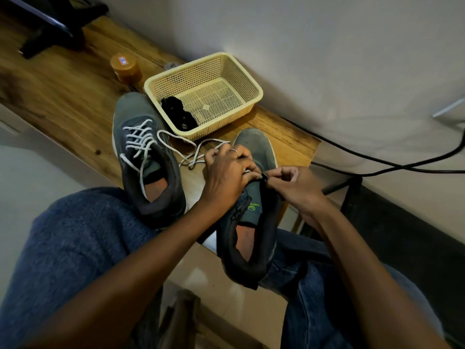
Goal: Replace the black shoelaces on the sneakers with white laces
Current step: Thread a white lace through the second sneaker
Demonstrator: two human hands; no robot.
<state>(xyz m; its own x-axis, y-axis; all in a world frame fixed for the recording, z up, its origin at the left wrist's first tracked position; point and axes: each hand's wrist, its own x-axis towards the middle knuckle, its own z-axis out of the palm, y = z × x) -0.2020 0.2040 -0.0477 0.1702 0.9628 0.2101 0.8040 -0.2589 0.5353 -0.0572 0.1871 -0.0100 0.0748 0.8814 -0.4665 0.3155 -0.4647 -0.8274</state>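
**White Lace Going Into Second Sneaker**

Head view: Two grey sneakers on a wooden desk [63, 96]. Left sneaker [143, 152] already threaded with a white lace [137, 139], loose ends trailing toward the heel. Right sneaker [249, 210] tilted off the desk edge, heel over a jeans-clad lap, tongue exposed with a green logo. Left hand [226, 172] curled over the upper of the right sneaker, gripping it, with a second white lace [198, 152] running out from under the fingers and looping across the desk between the two shoes. Right hand [292, 182] pinching something small and dark at the eyelet edge; lace tip or eyelet flap, cannot tell which. Behind the shoes, a cream plastic basket [246, 79] holding the black laces [178, 114] bunched in its near corner. Beside the basket, an amber jar [125, 68].
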